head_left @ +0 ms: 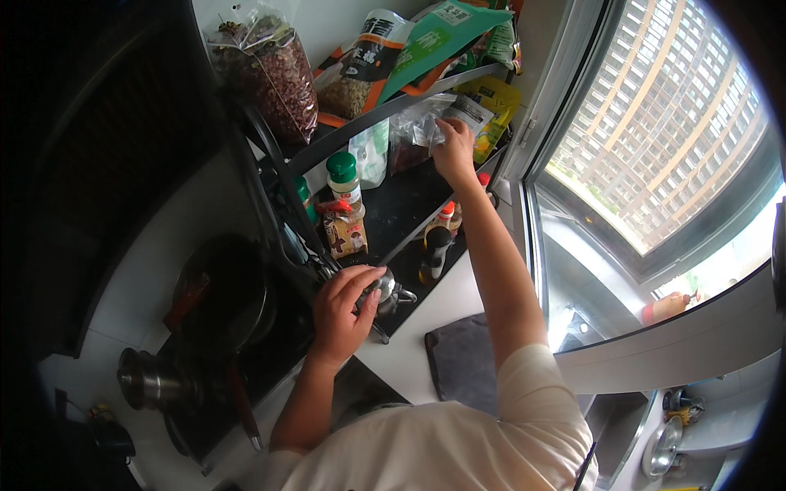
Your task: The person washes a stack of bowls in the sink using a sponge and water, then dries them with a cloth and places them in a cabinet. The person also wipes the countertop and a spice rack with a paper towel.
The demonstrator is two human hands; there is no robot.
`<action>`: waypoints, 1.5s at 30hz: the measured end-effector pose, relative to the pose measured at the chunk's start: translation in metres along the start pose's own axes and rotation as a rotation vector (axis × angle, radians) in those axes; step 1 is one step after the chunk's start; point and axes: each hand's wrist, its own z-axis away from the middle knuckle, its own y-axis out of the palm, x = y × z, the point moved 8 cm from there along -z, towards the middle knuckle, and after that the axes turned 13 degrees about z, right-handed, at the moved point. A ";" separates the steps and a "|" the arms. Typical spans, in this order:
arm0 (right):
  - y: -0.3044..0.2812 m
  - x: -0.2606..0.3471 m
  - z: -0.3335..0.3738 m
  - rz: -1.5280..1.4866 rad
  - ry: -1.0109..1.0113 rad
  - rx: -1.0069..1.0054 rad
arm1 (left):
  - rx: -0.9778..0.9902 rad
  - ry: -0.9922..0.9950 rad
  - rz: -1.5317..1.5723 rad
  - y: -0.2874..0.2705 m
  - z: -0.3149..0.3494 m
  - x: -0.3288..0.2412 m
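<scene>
My right hand (454, 154) reaches up to the middle shelf, its fingers closed on the top of a clear plastic bag (415, 131) with dark contents. A yellow pouch (496, 106) stands just right of it, and a white-and-green packet (372, 151) to its left. Lower down, my left hand (344, 315) has its fingers loosely curved and the thumb apart. Its fingertips are beside a small shiny metal pot (390, 288), partly covering it; whether they touch it I cannot tell. A green-capped shaker jar (344, 176) stands above that hand, behind a small brown packet (345, 235).
The upper shelf holds a large bag of reddish dried food (274, 82) and a green pouch (442, 45). Bottles (436, 250) stand on the lower shelf. At left are a wok (225, 295) and a steel pot (151, 378). A dark board (463, 360) lies beneath my right arm; a window (639, 123) is at right.
</scene>
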 end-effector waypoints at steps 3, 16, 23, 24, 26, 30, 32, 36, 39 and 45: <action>-0.028 -0.005 0.016 0.098 0.125 -0.190 | -0.009 -0.025 0.017 -0.001 0.003 0.003; 0.009 -0.077 0.003 -0.682 0.526 -0.002 | -0.016 0.028 0.000 0.001 -0.001 -0.002; -0.019 -0.058 -0.018 -0.861 0.449 -0.219 | -0.019 0.023 -0.002 0.000 0.000 0.000; -0.012 -0.067 -0.021 -0.872 0.443 -0.256 | -0.018 0.029 0.003 0.001 -0.001 -0.001; -0.005 -0.073 -0.022 -0.623 0.385 -0.234 | -0.017 0.024 0.006 0.003 -0.001 0.001; 0.005 -0.062 -0.006 -0.335 0.432 -0.193 | -0.031 0.040 -0.012 0.001 -0.001 -0.002; -0.008 -0.049 0.003 -0.157 0.427 -0.269 | -0.022 0.038 -0.041 -0.001 -0.001 -0.004; -0.029 -0.056 0.008 -0.015 0.508 -0.328 | 0.128 -0.128 0.087 0.008 0.004 -0.018; -0.018 -0.080 0.001 -0.657 0.630 -0.475 | 0.237 -0.113 0.180 0.030 -0.012 -0.037; 0.023 -0.094 -0.009 -1.421 0.831 -0.361 | 0.242 -0.084 -0.171 0.078 -0.086 -0.005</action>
